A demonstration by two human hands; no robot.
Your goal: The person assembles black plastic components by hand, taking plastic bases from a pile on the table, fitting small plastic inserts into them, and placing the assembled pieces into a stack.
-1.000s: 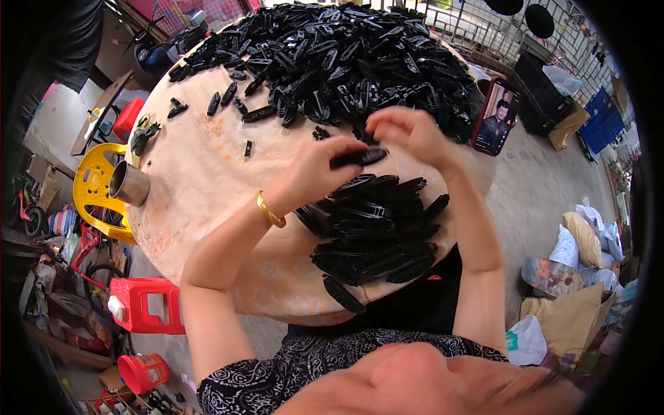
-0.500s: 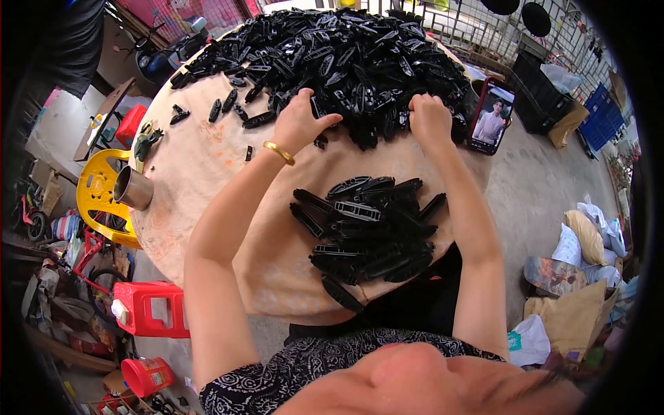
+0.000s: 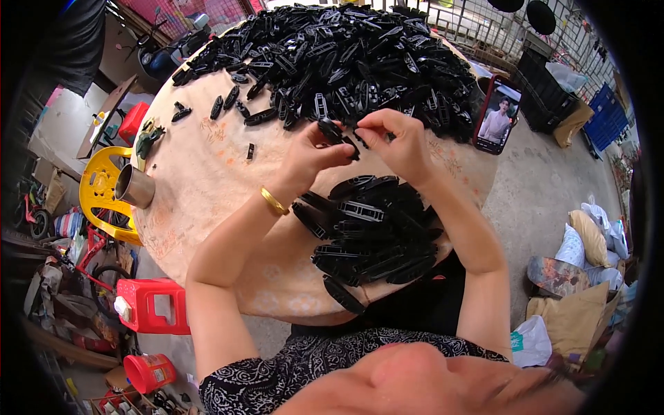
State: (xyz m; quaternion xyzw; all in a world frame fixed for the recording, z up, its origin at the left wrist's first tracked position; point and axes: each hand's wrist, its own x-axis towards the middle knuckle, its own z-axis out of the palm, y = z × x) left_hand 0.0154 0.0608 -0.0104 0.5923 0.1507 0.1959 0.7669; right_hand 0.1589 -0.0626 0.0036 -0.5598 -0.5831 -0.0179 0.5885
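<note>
Head view: the left hand (image 3: 309, 159) clamps a black part (image 3: 330, 129), over the table (image 3: 207, 183). Just beside it, the right hand (image 3: 403, 144) has its thumb and forefinger close together; whether they pinch something small, I cannot tell. The held part is between a big heap (image 3: 332, 62) on the table's far side and a smaller, nearer pile (image 3: 377, 232). A phone (image 3: 496, 117) stands right of the heap.

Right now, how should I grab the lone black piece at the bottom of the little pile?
Probably pinch that black piece across its middle, coming from the picture's lower left. It is long and slim and lies slanted, with tablecloth on that side, while the little pile crowds its other side.
</note>
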